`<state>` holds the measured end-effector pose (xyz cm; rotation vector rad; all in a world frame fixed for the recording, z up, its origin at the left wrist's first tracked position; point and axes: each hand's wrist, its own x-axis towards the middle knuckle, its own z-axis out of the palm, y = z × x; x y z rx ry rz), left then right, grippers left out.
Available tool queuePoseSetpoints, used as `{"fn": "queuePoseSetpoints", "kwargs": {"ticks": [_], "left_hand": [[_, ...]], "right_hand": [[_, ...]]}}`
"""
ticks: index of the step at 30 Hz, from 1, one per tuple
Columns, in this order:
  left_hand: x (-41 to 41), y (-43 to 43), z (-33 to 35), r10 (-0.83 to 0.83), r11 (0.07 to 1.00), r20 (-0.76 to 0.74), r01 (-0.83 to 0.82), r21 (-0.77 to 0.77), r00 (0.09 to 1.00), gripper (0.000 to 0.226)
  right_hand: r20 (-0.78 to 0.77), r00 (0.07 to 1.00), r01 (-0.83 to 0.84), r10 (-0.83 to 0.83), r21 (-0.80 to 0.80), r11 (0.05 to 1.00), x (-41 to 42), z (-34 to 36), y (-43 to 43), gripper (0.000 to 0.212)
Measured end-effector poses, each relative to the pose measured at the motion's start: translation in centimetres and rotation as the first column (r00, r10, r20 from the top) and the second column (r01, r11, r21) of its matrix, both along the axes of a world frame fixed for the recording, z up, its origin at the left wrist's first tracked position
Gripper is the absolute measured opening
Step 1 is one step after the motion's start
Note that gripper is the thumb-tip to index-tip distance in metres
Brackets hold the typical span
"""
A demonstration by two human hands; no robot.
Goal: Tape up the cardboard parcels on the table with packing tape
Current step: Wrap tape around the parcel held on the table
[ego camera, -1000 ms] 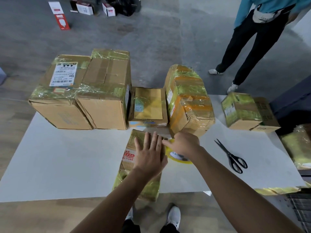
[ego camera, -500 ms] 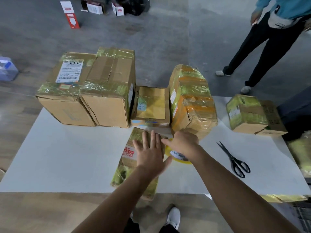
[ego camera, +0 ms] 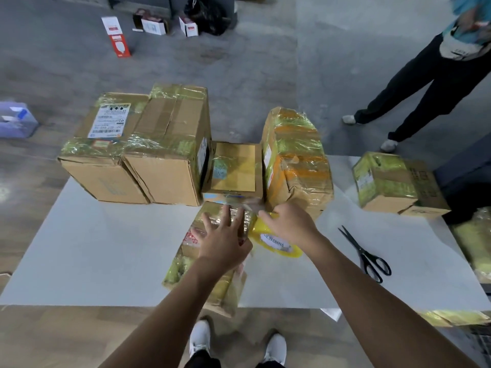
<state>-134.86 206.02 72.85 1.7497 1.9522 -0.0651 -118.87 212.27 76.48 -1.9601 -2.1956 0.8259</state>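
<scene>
A long, narrow cardboard parcel (ego camera: 186,266) wrapped in yellowish tape lies at the front middle of the white table (ego camera: 93,248), its near end over the edge. My left hand (ego camera: 223,240) presses flat on top of it, fingers spread. My right hand (ego camera: 288,224) grips a yellow roll of packing tape (ego camera: 273,243) just right of the parcel. A blurred strip of clear tape stretches from the roll across the parcel's far end.
Several taped boxes line the far side: two big ones (ego camera: 148,150), a small flat one (ego camera: 235,171), a tall one (ego camera: 295,160) and one at the right (ego camera: 385,181). Black scissors (ego camera: 366,256) lie at the right. A person (ego camera: 430,83) stands beyond the table.
My left hand's fingers have spread wider on the parcel. My right hand has lifted and tilted the roll, and tape is drawn out over the parcel's far end.
</scene>
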Motion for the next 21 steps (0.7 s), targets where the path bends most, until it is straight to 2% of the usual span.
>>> {"fn": "queuePoseSetpoints", "kwargs": {"ticks": [2,4,7,10,12,17,21], "left_hand": [[-0.4,0.3,0.9,0.059,0.998,0.14,-0.055,-0.027,0.988,0.073],[-0.6,0.6,1.5,0.07,0.997,0.271,-0.077,0.013,0.96,0.067],[-1.2,1.1,1.1,-0.013,0.99,0.327,-0.032,0.134,0.945,0.068],[-2.0,1.3,0.2,0.076,0.988,0.367,-0.12,0.1,0.927,0.073],[-2.3,1.3,0.2,0.124,0.979,0.428,-0.18,0.092,0.895,0.072],[-2.9,1.1,0.4,0.127,0.971,0.54,-0.215,0.104,0.832,0.07],[-4.2,0.8,0.8,0.135,0.955,0.584,-0.263,0.14,0.8,0.069]], "right_hand": [[-0.14,0.99,-0.009,0.013,0.031,0.999,-0.1,1.6,0.9,0.057],[-0.173,0.983,-0.055,0.061,0.038,0.998,-0.7,3.0,1.9,0.054],[-0.201,0.968,-0.146,0.151,0.041,0.988,-1.6,4.2,2.8,0.058],[-0.26,0.95,-0.179,0.176,0.011,0.984,-1.8,4.6,3.1,0.044],[-0.286,0.945,-0.167,0.161,0.004,0.986,-1.7,4.6,3.0,0.045],[-0.239,0.969,-0.062,0.063,0.01,0.998,-2.3,4.6,2.0,0.049],[-0.016,0.996,-0.083,0.085,0.074,0.994,-1.8,4.4,1.5,0.049]]}}
